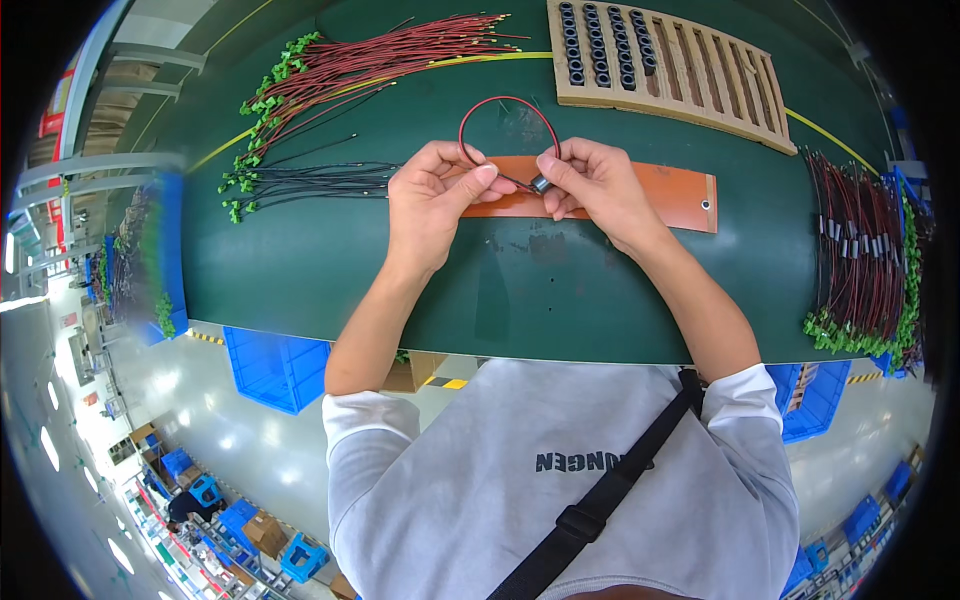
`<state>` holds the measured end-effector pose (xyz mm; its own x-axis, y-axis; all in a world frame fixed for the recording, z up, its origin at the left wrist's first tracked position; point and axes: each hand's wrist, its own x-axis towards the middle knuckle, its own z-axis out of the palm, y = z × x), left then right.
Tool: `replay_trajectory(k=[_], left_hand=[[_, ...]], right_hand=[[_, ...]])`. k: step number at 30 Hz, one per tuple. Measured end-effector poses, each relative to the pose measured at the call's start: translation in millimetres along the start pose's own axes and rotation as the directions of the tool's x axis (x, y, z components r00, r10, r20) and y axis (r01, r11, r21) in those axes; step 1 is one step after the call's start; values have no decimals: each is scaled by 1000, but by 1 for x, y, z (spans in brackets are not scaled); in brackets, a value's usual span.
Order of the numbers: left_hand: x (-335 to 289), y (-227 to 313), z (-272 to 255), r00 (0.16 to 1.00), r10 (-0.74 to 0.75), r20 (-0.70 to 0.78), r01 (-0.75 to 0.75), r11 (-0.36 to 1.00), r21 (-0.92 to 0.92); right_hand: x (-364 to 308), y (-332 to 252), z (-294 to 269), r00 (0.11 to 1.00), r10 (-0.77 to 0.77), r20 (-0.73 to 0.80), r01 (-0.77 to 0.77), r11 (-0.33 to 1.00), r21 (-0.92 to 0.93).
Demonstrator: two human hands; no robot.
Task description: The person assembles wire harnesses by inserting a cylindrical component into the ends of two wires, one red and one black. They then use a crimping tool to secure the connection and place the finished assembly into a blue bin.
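Over the middle of the green table, both my hands are closed in pinches, facing each other. My left hand (435,195) grips a thin dark end of a wire between thumb and fingers. The red wire (510,99) arcs up in a loop between the two hands. A small dark ferrite ring (540,185) is pinched in my right hand (598,188), and the wire reaches up to it. Whether the wire passes fully through the ring is hidden by my fingers. Beneath my hands lies an orange-brown strip board (685,197).
Red wires (390,55) with green connectors lie far left, black wires (320,178) nearer. A slotted cardboard tray (690,75) holds rows of dark rings at the back. Finished-looking wire bundles (865,250) hang by the right edge. Blue bins (278,368) sit below the table's near edge.
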<state>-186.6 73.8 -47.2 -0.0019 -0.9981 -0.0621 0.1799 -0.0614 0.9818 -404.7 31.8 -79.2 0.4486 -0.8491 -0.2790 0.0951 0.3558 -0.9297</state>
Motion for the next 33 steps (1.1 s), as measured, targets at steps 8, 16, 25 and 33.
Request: replay_trajectory(k=[8,16,25,33], left_hand=[[-1,-9,-1,998,45,-43,-46,999,-13],[-13,-16,2,996,94,-9,-94,992,-85],[-18,-23,1,978,206,-35,-207,978,-21],[-23,-32,4,969,237,71,-246,892,379]], right_hand=[[-1,1,1,1000,-5,-11,5,1000,16],[-1,1,1,1000,-9,-24,9,999,31],[-4,-6,3,999,24,-48,-22,999,27],[-1,1,0,999,12,-33,-11,999,39]])
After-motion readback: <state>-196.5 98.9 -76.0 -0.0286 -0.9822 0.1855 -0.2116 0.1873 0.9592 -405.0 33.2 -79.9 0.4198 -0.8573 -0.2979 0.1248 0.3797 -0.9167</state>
